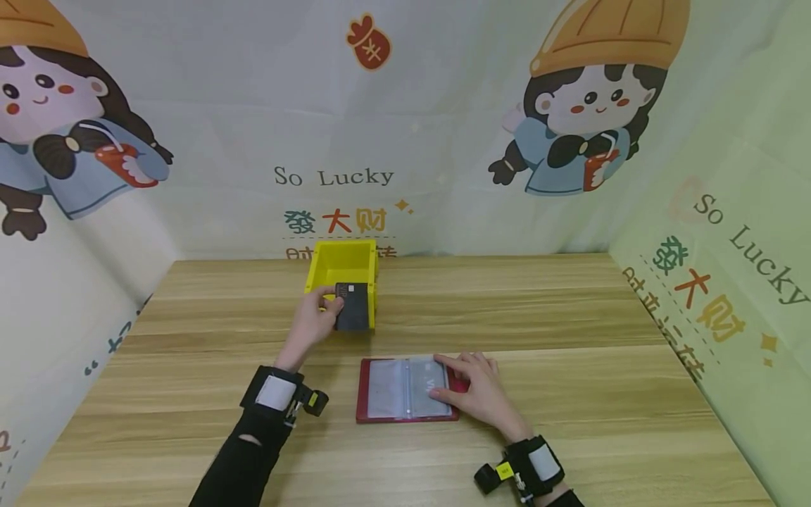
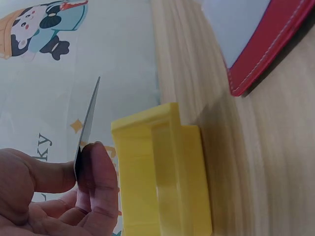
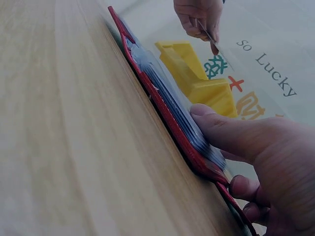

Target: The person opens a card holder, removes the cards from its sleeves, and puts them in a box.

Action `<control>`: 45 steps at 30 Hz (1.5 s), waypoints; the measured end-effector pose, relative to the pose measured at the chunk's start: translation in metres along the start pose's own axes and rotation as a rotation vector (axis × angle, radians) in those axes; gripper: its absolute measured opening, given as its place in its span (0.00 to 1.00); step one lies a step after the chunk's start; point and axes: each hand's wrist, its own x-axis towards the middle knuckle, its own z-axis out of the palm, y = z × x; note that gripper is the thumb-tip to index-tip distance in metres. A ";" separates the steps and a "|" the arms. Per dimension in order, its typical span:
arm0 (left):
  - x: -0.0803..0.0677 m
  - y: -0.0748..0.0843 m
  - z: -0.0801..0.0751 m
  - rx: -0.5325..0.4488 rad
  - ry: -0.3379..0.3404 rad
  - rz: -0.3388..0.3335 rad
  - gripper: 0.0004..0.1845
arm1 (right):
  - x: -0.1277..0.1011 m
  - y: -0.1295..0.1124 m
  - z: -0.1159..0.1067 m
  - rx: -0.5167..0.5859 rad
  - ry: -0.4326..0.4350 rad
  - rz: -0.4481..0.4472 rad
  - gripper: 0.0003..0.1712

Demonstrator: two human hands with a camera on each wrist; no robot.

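Observation:
My left hand (image 1: 317, 317) pinches a dark card (image 1: 352, 306) by its left edge, just above the front of a yellow open box (image 1: 329, 262). In the left wrist view the card (image 2: 88, 125) shows edge-on between thumb and fingers (image 2: 101, 182), next to the yellow box (image 2: 162, 177). A red card holder (image 1: 380, 389) with clear plastic sleeves lies open on the wooden table (image 1: 570, 317). My right hand (image 1: 476, 391) rests flat on its right page, fingers straight. In the right wrist view the thumb (image 3: 231, 132) presses the sleeves of the holder (image 3: 162, 93).
Printed cartoon backdrops wall the table (image 1: 190, 436) on the left, back and right. The yellow box (image 3: 197, 73) stands near the back wall. Black wrist straps with cameras sit on both forearms.

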 end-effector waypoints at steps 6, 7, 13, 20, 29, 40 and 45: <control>0.017 0.002 -0.003 0.019 0.039 0.002 0.22 | 0.000 0.000 -0.001 -0.001 0.007 -0.003 0.34; 0.019 0.002 -0.002 0.020 0.045 -0.004 0.22 | 0.000 0.000 -0.001 -0.001 0.013 -0.008 0.34; 0.034 0.003 0.005 0.114 0.095 -0.004 0.22 | 0.000 0.002 0.000 -0.006 0.010 -0.017 0.34; 0.050 0.003 0.015 0.313 0.112 -0.007 0.21 | 0.000 0.001 0.000 -0.006 -0.009 0.010 0.35; 0.057 0.004 0.028 0.420 0.141 0.007 0.08 | -0.001 0.001 0.001 -0.010 0.024 -0.024 0.34; 0.062 -0.008 0.037 0.413 0.178 0.017 0.11 | 0.000 0.001 0.001 -0.003 0.012 -0.010 0.33; 0.063 -0.007 0.039 0.461 0.164 -0.001 0.10 | 0.000 0.001 0.000 -0.006 0.011 -0.009 0.33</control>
